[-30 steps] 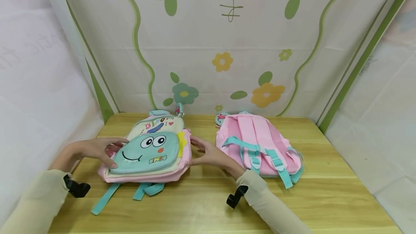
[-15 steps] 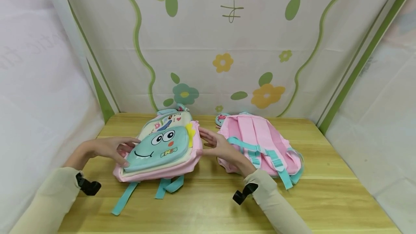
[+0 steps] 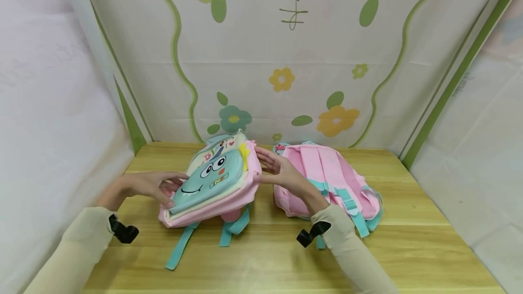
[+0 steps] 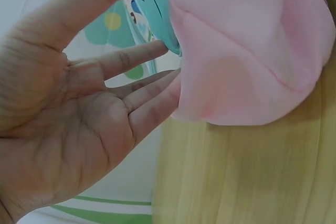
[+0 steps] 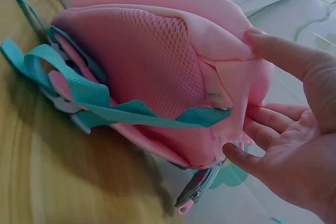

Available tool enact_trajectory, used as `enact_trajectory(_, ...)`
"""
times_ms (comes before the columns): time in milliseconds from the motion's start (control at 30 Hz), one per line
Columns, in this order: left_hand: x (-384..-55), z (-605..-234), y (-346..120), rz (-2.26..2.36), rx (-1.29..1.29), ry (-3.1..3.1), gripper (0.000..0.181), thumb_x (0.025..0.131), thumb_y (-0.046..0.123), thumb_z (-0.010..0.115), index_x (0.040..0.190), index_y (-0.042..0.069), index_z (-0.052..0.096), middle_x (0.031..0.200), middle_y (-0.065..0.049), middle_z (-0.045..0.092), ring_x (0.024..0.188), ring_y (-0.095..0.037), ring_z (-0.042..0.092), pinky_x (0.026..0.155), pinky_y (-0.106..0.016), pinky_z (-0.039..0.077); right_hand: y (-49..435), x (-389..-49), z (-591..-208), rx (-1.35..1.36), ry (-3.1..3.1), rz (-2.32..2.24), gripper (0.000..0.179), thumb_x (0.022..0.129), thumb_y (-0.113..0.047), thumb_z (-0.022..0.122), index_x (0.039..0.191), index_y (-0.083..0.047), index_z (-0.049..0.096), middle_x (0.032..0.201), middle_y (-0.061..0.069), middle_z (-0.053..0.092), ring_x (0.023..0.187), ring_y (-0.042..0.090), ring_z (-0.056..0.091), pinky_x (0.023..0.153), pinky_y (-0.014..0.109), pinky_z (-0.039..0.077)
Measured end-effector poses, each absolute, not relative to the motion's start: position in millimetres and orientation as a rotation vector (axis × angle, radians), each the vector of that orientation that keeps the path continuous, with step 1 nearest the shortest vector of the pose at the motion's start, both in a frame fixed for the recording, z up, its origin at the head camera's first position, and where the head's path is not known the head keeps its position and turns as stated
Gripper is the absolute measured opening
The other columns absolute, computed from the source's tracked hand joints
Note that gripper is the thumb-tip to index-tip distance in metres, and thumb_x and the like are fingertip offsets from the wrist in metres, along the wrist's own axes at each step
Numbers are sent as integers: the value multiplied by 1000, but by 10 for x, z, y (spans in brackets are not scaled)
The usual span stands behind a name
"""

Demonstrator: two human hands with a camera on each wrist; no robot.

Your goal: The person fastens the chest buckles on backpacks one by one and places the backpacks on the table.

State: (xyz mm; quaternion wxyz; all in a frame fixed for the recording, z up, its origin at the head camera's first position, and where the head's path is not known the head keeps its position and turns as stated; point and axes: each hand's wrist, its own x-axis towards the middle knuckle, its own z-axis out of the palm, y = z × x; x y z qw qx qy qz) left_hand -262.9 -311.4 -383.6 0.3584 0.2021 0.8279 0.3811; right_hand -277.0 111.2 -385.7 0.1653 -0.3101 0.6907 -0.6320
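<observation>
A child's backpack, pink with a teal dinosaur-face front pocket, is tilted between both hands, its right side raised. My left hand is at its lower left side; the left wrist view shows straight fingers touching the pink fabric. On the other side my right hand presses the pink edge with spread thumb and fingers. In the right wrist view the pink mesh back and a loose teal strap face the camera. Two strap ends hang down to the wooden table.
A second pink backpack lies with its straps up, just right of my right hand and partly behind that forearm. A white flower-printed cloth stands behind the table, with white cloth at both sides.
Both hands have moved right together with the dinosaur backpack. It has tilted further, its right side rising and its straps dragging along, closer to the second backpack, which stays put.
</observation>
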Motion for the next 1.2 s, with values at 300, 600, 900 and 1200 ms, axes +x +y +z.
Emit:
enact_trajectory(300,-2657,-3897,-2971,1043,563,2105,99,87,28,79,160,-1,19,158,-31,33,146,-49,35,115,-56,39,1164,-2854,-3634,-970,2024,-1749,86,89,-15,80,160,-22,33,164,-5,37,151,19,37,124,47,28)
enact_trajectory(600,-2728,-4049,-2869,1120,577,2096,95,88,27,79,162,6,22,158,-25,35,146,-43,36,117,-55,37,1161,-2913,-3395,-1013,2036,-1705,92,86,-19,83,161,-26,31,165,-9,33,151,17,37,123,47,30)
enact_trajectory(900,-2741,-4074,-2752,1165,602,2071,94,89,24,78,161,5,22,161,-23,32,147,-43,35,117,-54,37,1116,-2962,-3183,-1049,2110,-1559,100,84,-24,86,163,-29,24,167,-13,27,151,17,37,121,47,34)
enact_trajectory(1200,-2772,-4189,-2646,1241,637,2027,92,90,23,77,162,7,21,161,-20,32,148,-40,35,117,-51,38,1034,-3040,-3021,-1153,2099,-1553,97,86,-15,83,163,-20,25,169,-5,25,153,19,33,123,45,29)
